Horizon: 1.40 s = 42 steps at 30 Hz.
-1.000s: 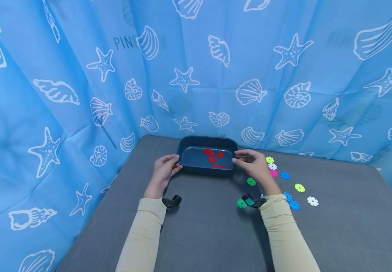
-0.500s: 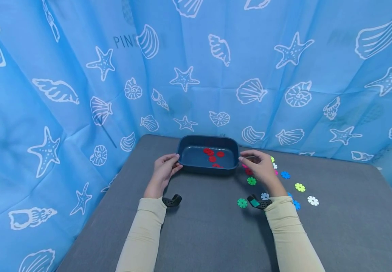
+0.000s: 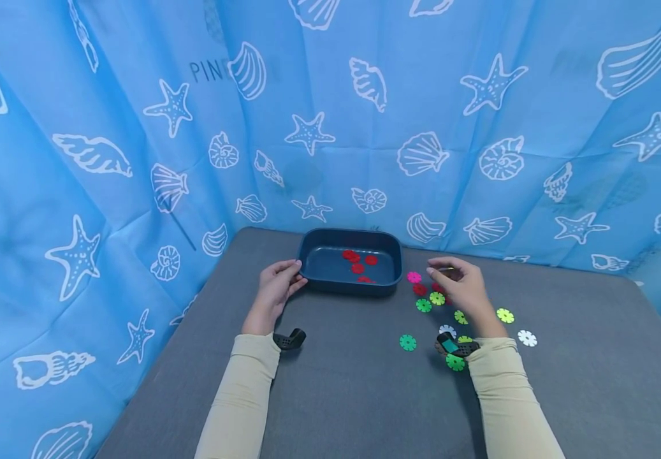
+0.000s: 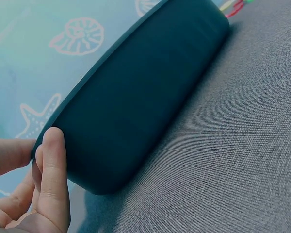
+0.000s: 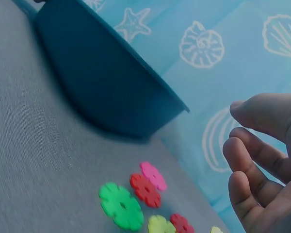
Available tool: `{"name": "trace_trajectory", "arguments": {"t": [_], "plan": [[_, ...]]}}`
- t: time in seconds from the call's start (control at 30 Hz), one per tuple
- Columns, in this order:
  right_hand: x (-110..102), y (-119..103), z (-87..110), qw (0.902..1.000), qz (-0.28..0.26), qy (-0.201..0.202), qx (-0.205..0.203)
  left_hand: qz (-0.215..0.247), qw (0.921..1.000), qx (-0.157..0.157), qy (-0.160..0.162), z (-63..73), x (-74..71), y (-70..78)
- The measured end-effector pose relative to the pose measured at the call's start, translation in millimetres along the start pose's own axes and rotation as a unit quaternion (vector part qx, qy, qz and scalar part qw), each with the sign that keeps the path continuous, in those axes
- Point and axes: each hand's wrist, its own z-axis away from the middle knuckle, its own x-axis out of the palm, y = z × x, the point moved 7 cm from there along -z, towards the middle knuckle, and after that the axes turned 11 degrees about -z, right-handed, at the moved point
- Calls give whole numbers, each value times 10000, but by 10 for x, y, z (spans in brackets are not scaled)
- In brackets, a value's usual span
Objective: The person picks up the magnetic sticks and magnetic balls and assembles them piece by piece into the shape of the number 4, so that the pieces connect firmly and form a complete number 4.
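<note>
A dark blue rectangular plastic bin [image 3: 353, 289] stands near the back of the table, with several red notched discs [image 3: 357, 268] inside. My left hand [image 3: 275, 287] pinches its left end; in the left wrist view the thumb and fingers [image 4: 54, 165] clasp the rim from both sides. Right of the bin, my right hand [image 3: 464, 290] hovers over the loose notched discs, fingers loosely bent and apart. Nothing shows between its fingers [image 5: 238, 150] in the right wrist view. A pink disc [image 3: 414, 277], a red disc [image 3: 419, 289] and a green disc [image 3: 424, 305] lie between hand and bin.
More discs lie around and under my right forearm, including a white disc [image 3: 528, 338], a yellow disc [image 3: 505, 315] and a green disc [image 3: 407, 343]. A blue shell-print curtain [image 3: 330, 115] hangs directly behind the grey table [image 3: 341, 395].
My right hand has left the bin's right end and moved right, over the loose discs, uncovering some beside the bin. The left hand and bin have stayed in place.
</note>
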Motion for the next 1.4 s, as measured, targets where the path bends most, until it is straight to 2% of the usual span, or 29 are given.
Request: {"name": "trace_trajectory", "arguments": {"t": [0.23, 0.5, 0.87, 1.07, 1.4], "plan": [[-152, 81, 80, 9996, 259, 80, 46, -11, 10000, -23, -7, 2, 20, -1], [-269, 179, 100, 9990, 420, -64, 155, -11, 10000, -5, 30, 0, 13, -3], [-406, 311, 162, 9958, 733, -237, 505, 17, 10000, -29, -27, 16, 19, 12], [-415, 357, 162, 9935, 879, -300, 657, 36, 10000, -23, 20, -2, 6, -1], [-364, 402, 195, 9893, 954, -660, 885, 47, 10000, 36, 20, 10, 12, 6]]}}
